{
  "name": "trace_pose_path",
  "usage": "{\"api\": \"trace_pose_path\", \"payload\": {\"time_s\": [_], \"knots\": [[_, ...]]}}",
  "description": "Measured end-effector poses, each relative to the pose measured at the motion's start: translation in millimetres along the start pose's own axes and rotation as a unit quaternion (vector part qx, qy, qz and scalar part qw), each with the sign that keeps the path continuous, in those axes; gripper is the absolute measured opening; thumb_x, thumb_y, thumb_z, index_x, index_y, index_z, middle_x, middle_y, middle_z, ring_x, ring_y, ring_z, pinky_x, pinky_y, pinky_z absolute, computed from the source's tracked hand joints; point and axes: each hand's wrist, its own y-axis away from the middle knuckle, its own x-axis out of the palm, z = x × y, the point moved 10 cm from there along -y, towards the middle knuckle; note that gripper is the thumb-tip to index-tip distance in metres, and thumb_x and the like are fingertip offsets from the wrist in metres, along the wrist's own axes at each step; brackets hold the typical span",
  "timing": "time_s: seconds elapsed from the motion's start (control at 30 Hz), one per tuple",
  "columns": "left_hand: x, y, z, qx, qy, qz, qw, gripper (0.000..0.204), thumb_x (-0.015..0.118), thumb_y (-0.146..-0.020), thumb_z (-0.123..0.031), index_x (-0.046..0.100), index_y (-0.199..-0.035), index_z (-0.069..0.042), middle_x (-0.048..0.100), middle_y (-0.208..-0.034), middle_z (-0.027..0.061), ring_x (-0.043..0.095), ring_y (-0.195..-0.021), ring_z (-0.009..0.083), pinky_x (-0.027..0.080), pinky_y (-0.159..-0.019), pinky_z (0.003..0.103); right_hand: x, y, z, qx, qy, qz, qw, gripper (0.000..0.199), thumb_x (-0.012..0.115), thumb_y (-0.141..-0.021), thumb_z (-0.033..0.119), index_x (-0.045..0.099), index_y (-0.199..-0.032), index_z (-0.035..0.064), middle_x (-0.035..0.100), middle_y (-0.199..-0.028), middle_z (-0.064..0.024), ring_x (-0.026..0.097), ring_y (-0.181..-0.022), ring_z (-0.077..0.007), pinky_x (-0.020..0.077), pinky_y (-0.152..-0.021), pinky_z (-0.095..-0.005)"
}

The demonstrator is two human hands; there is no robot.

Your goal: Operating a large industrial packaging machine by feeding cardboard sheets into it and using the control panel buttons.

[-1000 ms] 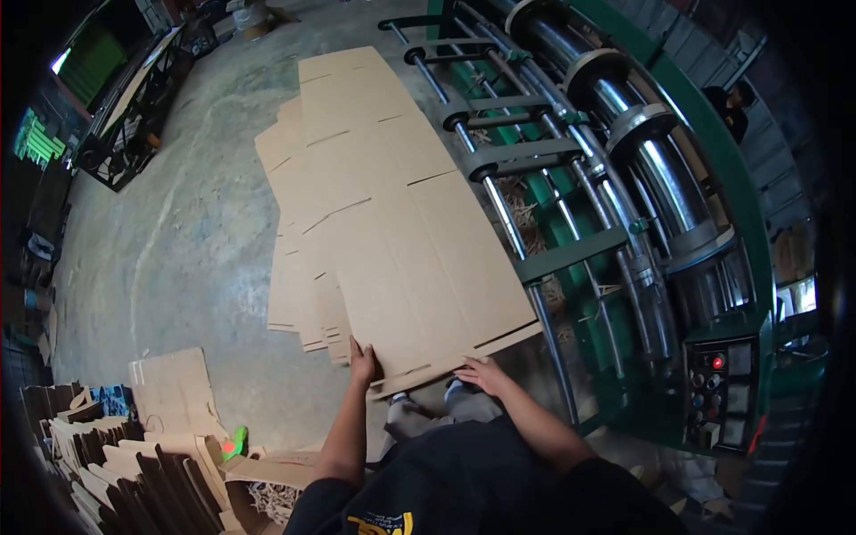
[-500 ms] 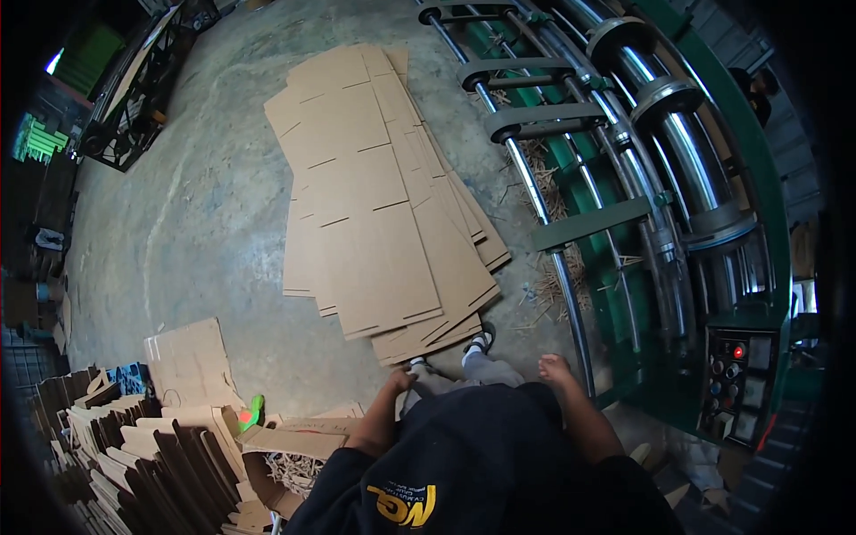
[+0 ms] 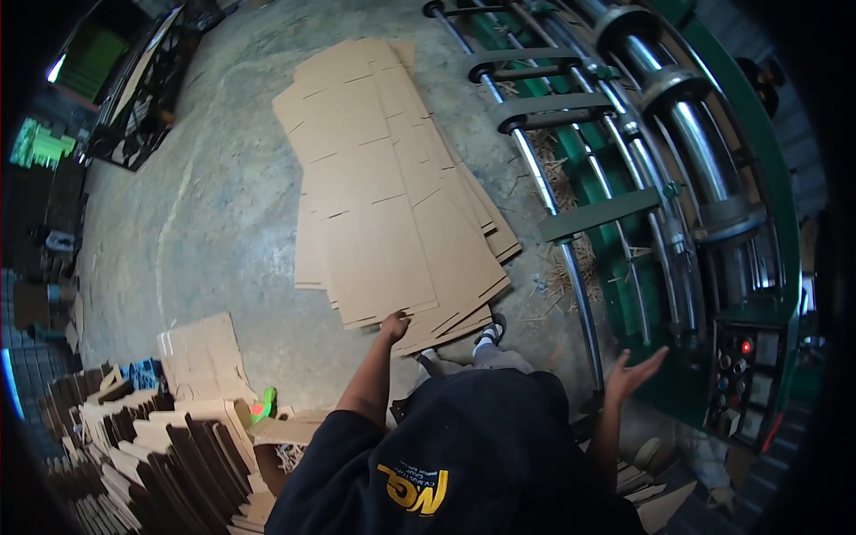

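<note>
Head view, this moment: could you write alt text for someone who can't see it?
A person's left hand is at the near edge of fanned, flat cardboard sheets on a concrete floor. The right hand is raised, open and empty, near a large green machine.

Frm person (image 3: 464, 428): cardboard sheets (image 3: 370, 241) piled on flr (image 3: 218, 196), 11–12 o'clock; L hand (image 3: 394, 327) at pile's 6 o'clock end; machine (image 3: 602, 216) 1–2; ctrl panel (image 3: 738, 382) 3; cardboard pcs (image 3: 169, 437) 9.
</note>
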Motion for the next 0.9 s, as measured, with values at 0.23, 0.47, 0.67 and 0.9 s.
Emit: {"api": "trace_pose_path", "payload": {"time_s": [0.23, 0.47, 0.67, 0.9], "knots": [[3.4, -40.5, 52.3, 0.034, 0.054, 0.025, 0.998, 0.042, 0.058, -0.08, -0.025, 0.053, -0.113, 0.0, 0.063, -0.084, 0.0141, 0.06, -0.075, 0.0176, 0.048, -0.068, 0.03, -107.3, -41.2, -18.0, 0.099, 0.102, -0.227, 0.963, 0.077, 0.058, -0.08, 0.02, 0.012, -0.139, 0.0064, 0.021, -0.14, -0.0188, 0.025, -0.126, -0.0362, 0.0237, -0.102, -0.0451], [66.8, -19.0, 26.4, 0.037, 0.013, 0.154, 0.987, 0.046, 0.058, -0.077, -0.031, 0.055, -0.113, -0.003, 0.061, -0.1, 0.0201, 0.058, -0.097, 0.0293, 0.045, -0.083, 0.035, -108.5, -24.9, -31.6, 0.157, 0.031, -0.2, 0.967, 0.079, 0.058, -0.076, 0.015, 0.011, -0.139, 0.0059, 0.022, -0.138, -0.0205, 0.025, -0.126, -0.0365, 0.0213, -0.102, -0.0452], [61.1, -8.7, 43.7, 0.047, -0.003, 0.159, 0.986, 0.047, 0.059, -0.076, -0.029, 0.055, -0.112, 0.0, 0.063, -0.095, 0.0191, 0.06, -0.09, 0.0269, 0.047, -0.077, 0.034, -74.6, -21.3, -35.9, 0.173, 0.042, -0.141, 0.974, 0.081, 0.059, -0.074, 0.013, 0.012, -0.139, 0.0053, 0.023, -0.138, -0.0208, 0.025, -0.125, -0.0371, 0.0215, -0.101, -0.0451], [19.7, -13.6, 63.4, -0.057, 0.046, 0.12, 0.99, 0.041, 0.062, -0.076, -0.024, 0.056, -0.109, 0.0, 0.063, -0.076, 0.0112, 0.058, -0.062, 0.0161, 0.047, -0.057, 0.028, -78.6, -53.2, -41.4, 0.167, 0.05, -0.151, 0.973, 0.081, 0.058, -0.075, 0.015, 0.009, -0.139, 0.0048, 0.019, -0.139, -0.0199, 0.024, -0.126, -0.0372, 0.0209, -0.101, -0.0451]]}}
